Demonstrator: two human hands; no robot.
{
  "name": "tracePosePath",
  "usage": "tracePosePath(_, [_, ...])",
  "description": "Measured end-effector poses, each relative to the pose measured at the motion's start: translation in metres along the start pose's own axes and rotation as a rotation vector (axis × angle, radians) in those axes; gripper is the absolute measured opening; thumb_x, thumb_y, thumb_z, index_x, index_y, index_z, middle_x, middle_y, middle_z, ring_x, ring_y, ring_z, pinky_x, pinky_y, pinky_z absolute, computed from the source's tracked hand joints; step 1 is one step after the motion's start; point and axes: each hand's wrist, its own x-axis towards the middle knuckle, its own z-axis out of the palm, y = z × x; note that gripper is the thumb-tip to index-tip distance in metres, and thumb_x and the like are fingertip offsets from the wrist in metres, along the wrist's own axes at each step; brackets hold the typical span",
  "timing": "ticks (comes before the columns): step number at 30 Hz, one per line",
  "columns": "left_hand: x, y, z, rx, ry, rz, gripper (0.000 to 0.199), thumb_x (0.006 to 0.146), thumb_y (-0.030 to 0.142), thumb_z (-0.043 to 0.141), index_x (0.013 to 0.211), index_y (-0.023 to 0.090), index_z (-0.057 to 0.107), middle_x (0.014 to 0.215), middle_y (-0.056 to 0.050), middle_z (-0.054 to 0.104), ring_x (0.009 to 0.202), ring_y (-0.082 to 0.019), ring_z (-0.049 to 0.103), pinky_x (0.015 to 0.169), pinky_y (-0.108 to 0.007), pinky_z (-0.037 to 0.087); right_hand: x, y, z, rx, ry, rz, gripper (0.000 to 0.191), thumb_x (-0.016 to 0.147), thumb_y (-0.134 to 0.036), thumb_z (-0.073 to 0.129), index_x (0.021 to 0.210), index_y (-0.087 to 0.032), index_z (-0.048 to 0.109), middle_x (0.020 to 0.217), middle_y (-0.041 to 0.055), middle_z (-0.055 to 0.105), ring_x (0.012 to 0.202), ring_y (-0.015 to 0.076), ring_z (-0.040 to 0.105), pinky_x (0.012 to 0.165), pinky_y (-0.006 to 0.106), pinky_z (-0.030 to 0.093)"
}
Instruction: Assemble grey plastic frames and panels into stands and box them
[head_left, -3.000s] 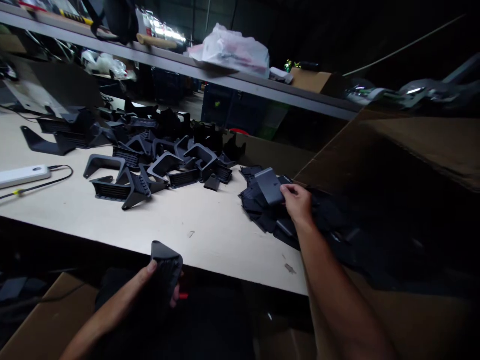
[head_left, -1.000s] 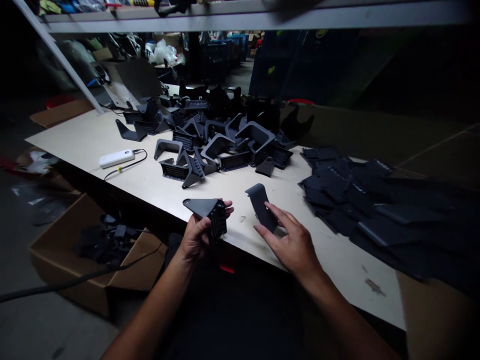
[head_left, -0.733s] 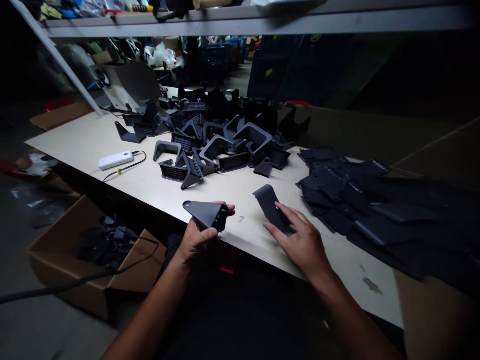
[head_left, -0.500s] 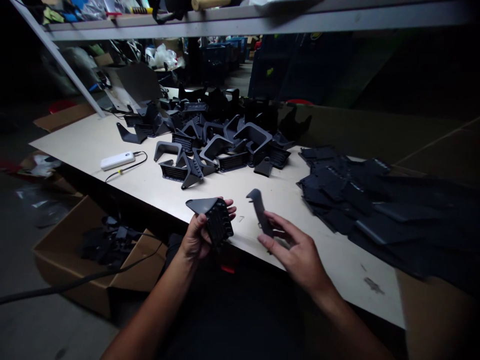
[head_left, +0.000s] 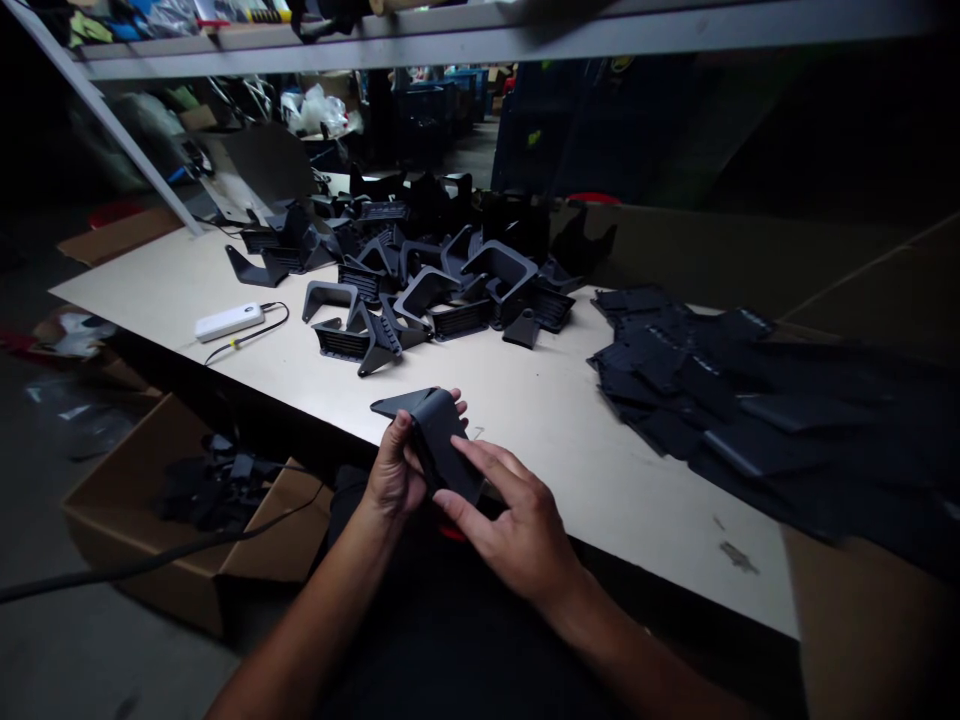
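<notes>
Workbench with pale laminate top (head_left: 592, 470), grey shelf (head_left: 480, 40) running overhead. Left hand (head_left: 397, 465): fingers curled, cradling a black plastic bracket (head_left: 401, 402), its pointed end out to the left. Right hand (head_left: 517, 530): partly open, fingers spread, pressing a dark grey curved panel (head_left: 450, 445) against the bracket, the panel lying over it. Beyond the hands: heap of black moulded brackets (head_left: 427, 290) on the bench. To the right of the hands: overlapping flat dark panels (head_left: 720, 400). Left of the hands: white power bank (head_left: 229, 322) with black cable (head_left: 247, 342). Below and left of the hands: open cardboard box (head_left: 142, 540) holding dark parts (head_left: 217, 480).
</notes>
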Motion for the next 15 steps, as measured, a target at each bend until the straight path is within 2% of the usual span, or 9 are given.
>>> tracePosePath(10, [-0.0001, -0.0029, -0.0048, 0.014, 0.039, -0.043, 0.074, 0.074, 0.065, 0.083, 0.126, 0.013, 0.073, 0.121, -0.017, 0.078, 0.121, -0.036, 0.070, 0.108, -0.046, 0.053, -0.0044, 0.0079, 0.0074, -0.112, -0.011, 0.001, 0.054, 0.091, -0.041, 0.078, 0.141, -0.026, 0.068, 0.137, 0.0155, 0.069, 0.123, 0.0343, 0.069, 0.106, 0.055, 0.057])
tracePosePath(12, [0.0001, -0.0016, -0.0044, 0.008, 0.032, -0.043, 0.074, 0.075, 0.066, 0.083, 0.125, 0.013, 0.074, 0.123, -0.017, 0.078, 0.119, -0.035, 0.072, 0.108, -0.046, 0.053, -0.0032, 0.0063, 0.0061, -0.081, -0.015, 0.010, 0.055, 0.089, -0.041, 0.081, 0.140, -0.024, 0.069, 0.136, 0.0160, 0.069, 0.124, 0.0344, 0.068, 0.107, 0.054, 0.057])
tracePosePath(15, [0.0003, 0.0019, -0.0041, -0.054, 0.014, -0.024, 0.068, 0.078, 0.065, 0.081, 0.124, 0.016, 0.074, 0.126, -0.012, 0.077, 0.123, -0.033, 0.070, 0.112, -0.044, 0.051, 0.0004, 0.0016, 0.0036, 0.014, -0.009, 0.011, 0.054, 0.088, -0.039, 0.082, 0.139, -0.028, 0.069, 0.135, 0.0118, 0.071, 0.123, 0.0306, 0.069, 0.108, 0.049, 0.057])
